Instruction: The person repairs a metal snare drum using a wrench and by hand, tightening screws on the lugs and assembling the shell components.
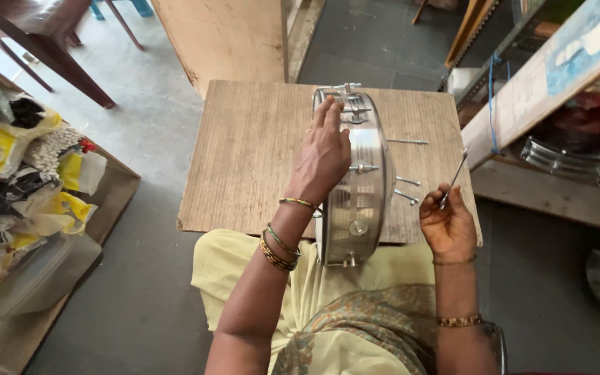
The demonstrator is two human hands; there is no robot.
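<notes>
Steel drum shell (362,194) stands on edge on my wooden counter (244,160); my left hand (324,156) lies flat, steadying it; my right hand (446,222) pinches a thin rod (455,178), spare bolts (407,184) nearby.

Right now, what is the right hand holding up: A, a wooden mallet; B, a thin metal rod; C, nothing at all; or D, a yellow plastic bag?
B: the right hand pinches a thin metal rod that angles upward, while the left hand rests on the upright metal drum shell.
</notes>
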